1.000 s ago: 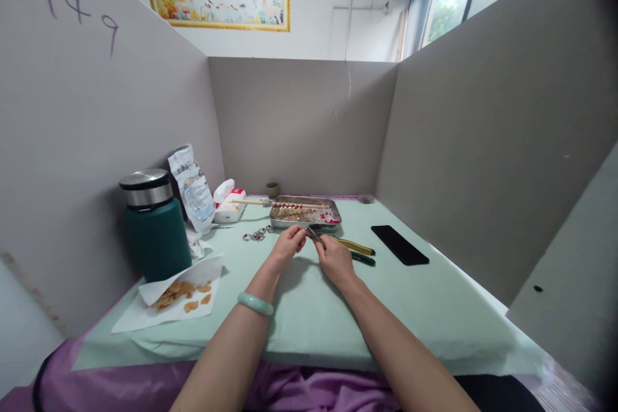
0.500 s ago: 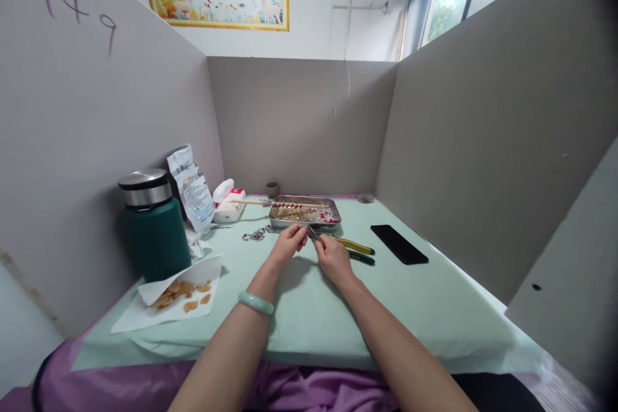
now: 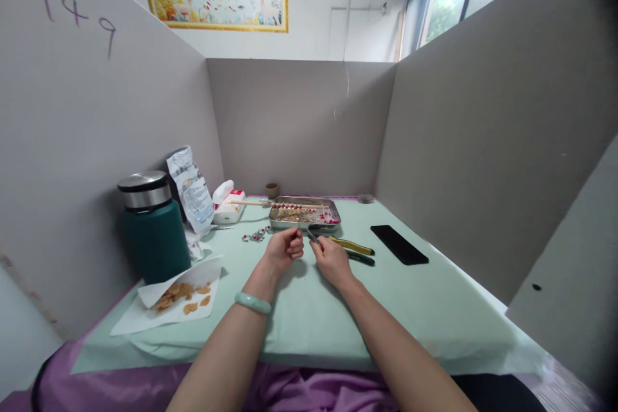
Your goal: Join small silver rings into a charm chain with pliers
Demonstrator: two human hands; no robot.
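Two hands work close together above the middle of the pale green counter (image 3: 434, 328), a little short of its far edge. The left hand (image 3: 286, 250) has its fingers curled and the tips pressed together; whether they pinch some tiny piece, I cannot tell. The right hand (image 3: 333, 261) is closed around a slim dark tool (image 3: 314, 237) — its tip points at the left fingertips, just beside them. Beyond the right hand lies a pair of yellow-and-green handles (image 3: 355, 246), partly hidden by that hand.

Near the far edge sits a metal tray (image 3: 332, 228) of small gold and red pieces, a beaded rod (image 3: 251, 203) lying across it and jutting out to the left. A beaded chain (image 3: 257, 235) rests by the tray's near left corner. A black phone (image 3: 399, 245) lies toward the counter's right edge; a green bottle (image 3: 154, 238) stands by the left edge, and white paper (image 3: 140, 322) with brown flakes (image 3: 176, 295) spreads near the front left corner.
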